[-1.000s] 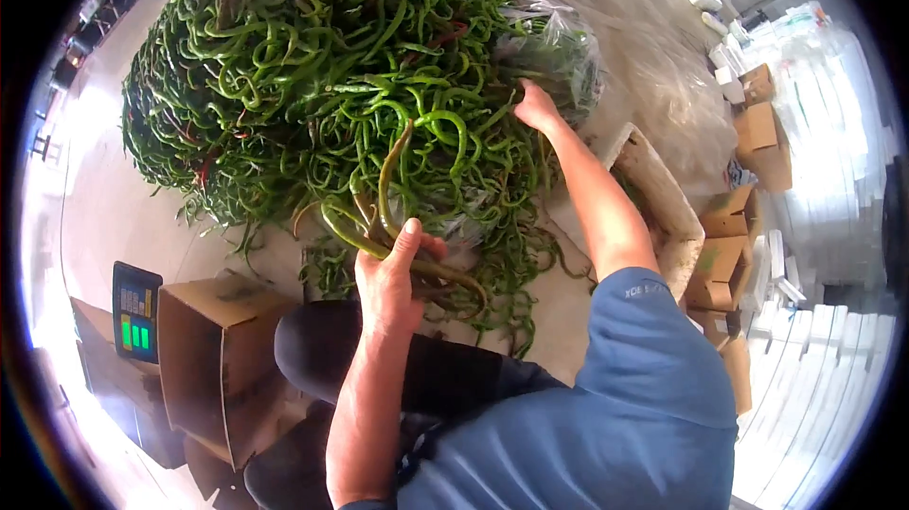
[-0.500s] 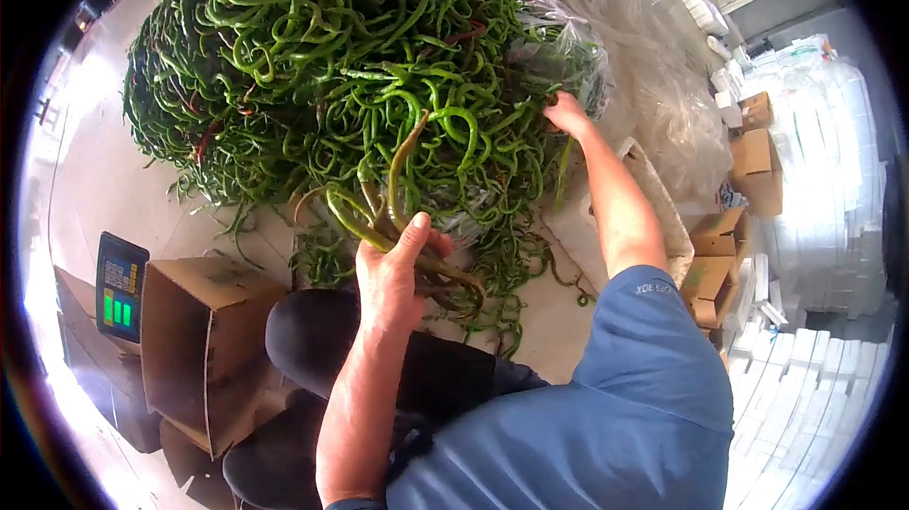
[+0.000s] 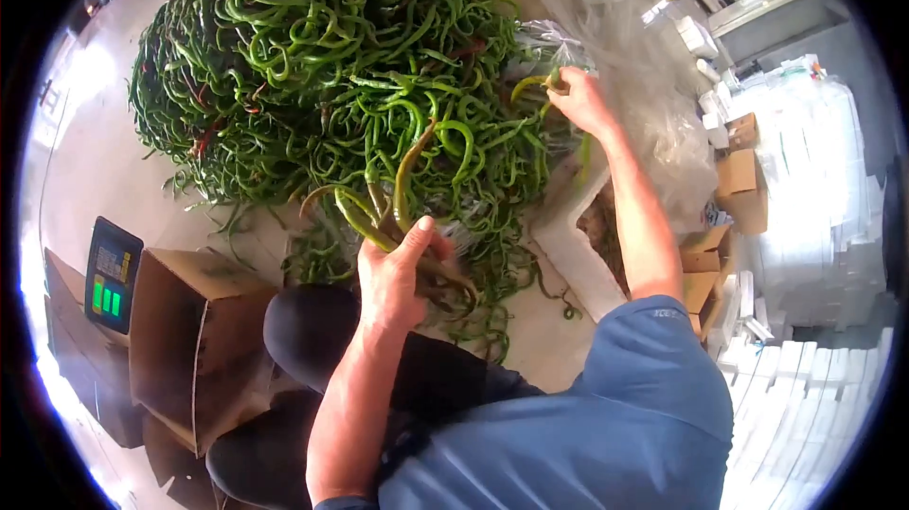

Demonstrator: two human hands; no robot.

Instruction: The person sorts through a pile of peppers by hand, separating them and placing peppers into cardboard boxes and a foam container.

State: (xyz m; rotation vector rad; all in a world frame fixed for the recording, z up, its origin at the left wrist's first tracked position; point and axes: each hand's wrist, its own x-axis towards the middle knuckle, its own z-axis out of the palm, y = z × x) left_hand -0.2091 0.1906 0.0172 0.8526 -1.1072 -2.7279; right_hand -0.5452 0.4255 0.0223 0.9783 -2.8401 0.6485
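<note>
A big heap of long, curled green chili peppers, with a few reddish ones among them, lies on the floor before me. My left hand is closed around a bunch of long peppers, some green and some brownish, sticking out on both sides of the fist at the heap's near edge. At the heap's right side, my right hand pinches a few green peppers. One of them is yellowish and points left, and another hangs below the hand. Clear plastic lies just behind that hand.
An open cardboard box stands at left beside a scale display with green digits. Under my right forearm is a white foam box with dark contents. Cardboard cartons and stacked white boxes line the right. Clear sheeting lies behind.
My right hand has lifted up and slightly right from the heap's edge, with peppers now showing in its fingers. The foam box shows more. My left hand keeps its bunch almost in place.
</note>
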